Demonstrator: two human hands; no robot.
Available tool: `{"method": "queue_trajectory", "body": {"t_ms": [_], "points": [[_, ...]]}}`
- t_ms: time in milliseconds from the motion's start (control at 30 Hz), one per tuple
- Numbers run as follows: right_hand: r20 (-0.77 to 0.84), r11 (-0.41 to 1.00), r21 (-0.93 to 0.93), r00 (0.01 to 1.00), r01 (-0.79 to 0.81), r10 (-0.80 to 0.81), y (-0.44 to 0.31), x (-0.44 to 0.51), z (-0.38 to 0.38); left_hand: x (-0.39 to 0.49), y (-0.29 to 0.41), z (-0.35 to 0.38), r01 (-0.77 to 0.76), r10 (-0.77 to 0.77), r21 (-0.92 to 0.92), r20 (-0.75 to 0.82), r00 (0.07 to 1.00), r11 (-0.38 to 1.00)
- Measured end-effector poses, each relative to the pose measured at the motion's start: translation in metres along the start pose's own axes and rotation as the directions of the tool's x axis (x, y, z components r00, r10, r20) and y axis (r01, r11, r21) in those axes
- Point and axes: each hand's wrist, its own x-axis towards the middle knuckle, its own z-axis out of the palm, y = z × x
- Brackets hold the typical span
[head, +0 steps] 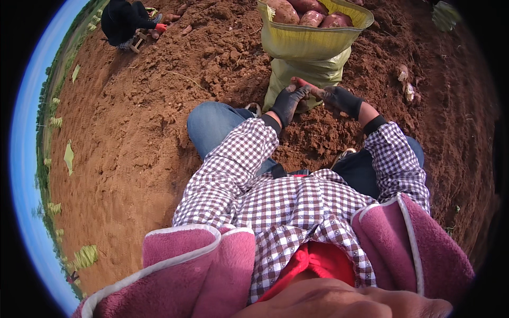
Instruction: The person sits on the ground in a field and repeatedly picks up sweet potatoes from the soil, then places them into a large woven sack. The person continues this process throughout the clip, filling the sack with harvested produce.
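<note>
Both of my hands wear dark, soil-marked gloves and meet in front of a yellow-green woven sack (308, 71). My left hand (289, 101) is at the left end of a slim reddish sweet potato (308, 84), its fingers closed around part of it. On the other end of that root is my right hand (342, 100), with fingers pressed against it. Large reddish sweet potatoes (282, 12) fill the open mouth of the sack, which stands upright on the soil. The fingertips are partly hidden by the gloves and the root.
Loose reddish-brown soil (151, 119) surrounds me. A person (123, 22) with a red glove sits on a small wooden stool (137, 41) at the upper left, near some sweet potatoes. Yellow-green sacks (85, 256) lie along the field's left side. Pale root pieces (408, 91) rest on the right.
</note>
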Motion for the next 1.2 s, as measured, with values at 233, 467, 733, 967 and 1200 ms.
{"method": "queue_trajectory", "body": {"t_ms": [233,467,733,967,1200], "points": [[0.137,0.992,-0.114,0.989,0.062,-0.046,-0.033,-0.034,-0.004,-0.015,0.02,0.007,0.024,0.017,-0.134,0.301,0.954,0.991],[0.26,0.988,0.126,0.959,0.084,-0.114,-0.085,-0.096,-0.033,-0.034,0.053,0.013,-0.023,-0.111,0.343,0.366,0.924,0.939],[-0.503,0.565,-0.822,0.556,-0.071,-0.662,-0.2,-0.133,-0.072,-0.021,0.006,0.021,-0.402,0.107,0.835,0.392,0.914,0.376],[-0.485,0.021,-0.835,0.718,-0.549,-0.499,-0.249,0.027,-0.127,-0.02,-0.008,0.019,-0.514,0.134,0.844,0.497,0.857,0.156],[-0.568,0.103,-0.814,0.746,-0.571,-0.348,-0.229,0.074,-0.149,-0.039,0.012,0.022,-0.44,0.002,0.887,0.444,0.896,0.139]]}}
